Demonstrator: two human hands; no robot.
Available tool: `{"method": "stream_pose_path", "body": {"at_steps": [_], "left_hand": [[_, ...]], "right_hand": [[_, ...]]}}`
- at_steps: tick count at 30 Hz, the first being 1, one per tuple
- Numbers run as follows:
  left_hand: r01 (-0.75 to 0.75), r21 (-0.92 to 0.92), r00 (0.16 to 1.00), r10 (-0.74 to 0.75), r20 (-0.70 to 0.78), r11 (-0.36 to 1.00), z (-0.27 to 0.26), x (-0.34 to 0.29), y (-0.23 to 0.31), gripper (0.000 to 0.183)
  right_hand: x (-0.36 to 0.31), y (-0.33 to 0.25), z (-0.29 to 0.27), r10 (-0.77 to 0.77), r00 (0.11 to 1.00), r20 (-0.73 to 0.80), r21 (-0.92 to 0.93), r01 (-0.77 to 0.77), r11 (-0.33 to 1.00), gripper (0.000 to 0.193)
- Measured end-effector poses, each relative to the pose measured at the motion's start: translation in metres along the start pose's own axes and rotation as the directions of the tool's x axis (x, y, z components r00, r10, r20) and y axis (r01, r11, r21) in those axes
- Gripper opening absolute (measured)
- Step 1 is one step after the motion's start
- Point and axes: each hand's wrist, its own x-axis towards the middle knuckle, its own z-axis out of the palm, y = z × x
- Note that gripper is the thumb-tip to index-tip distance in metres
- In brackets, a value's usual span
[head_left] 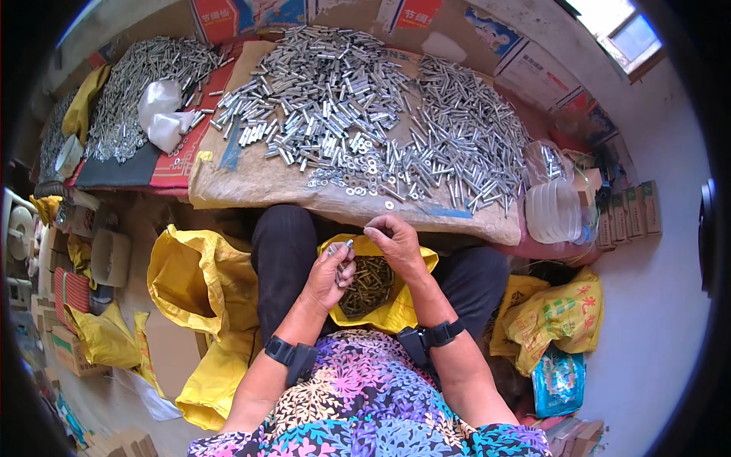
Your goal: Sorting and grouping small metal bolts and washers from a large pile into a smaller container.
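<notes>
My left hand [330, 276] is closed around a small silvery metal bolt [349, 244], its end sticking out past the thumb. To its right and slightly higher, my right hand [396, 242] has thumb and fingertips pinched together; whatever they hold is too small to make out. Below both hands, between my knees, an opened yellow sack [415, 301] contains many brassy-coloured bolts [369, 286]. Ahead on the cloth-covered surface [251, 179] lie a heap of short metal sleeves [327, 91], a heap of long thin bolts [468, 137], and scattered washers [365, 167] near the front edge.
Another metal heap [126, 91] with white plastic bags [162, 114] lies at far left. Clear plastic tubs [552, 212] stand at the right end, beside small boxes [636, 212]. An open yellow sack [183, 274] sits by my left leg; a filled yellow bag [552, 316] lies at right.
</notes>
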Motion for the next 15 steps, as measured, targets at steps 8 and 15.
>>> {"method": "stream_pose_path", "body": {"at_steps": [8,15], "left_hand": [[0.017,0.094,1.0,-0.016,-0.009,0.995,0.005,-0.001,-0.012,0.008],[0.021,0.11,0.998,-0.028,0.063,0.994,0.002,-0.005,-0.012,0.01]], "right_hand": [[-0.021,-0.016,0.001,-0.014,0.997,0.075,-0.1,0.022,0.995,0.007],[-0.03,-0.023,0.005,-0.093,0.991,0.092,-0.226,0.111,0.968,0.008]]}}
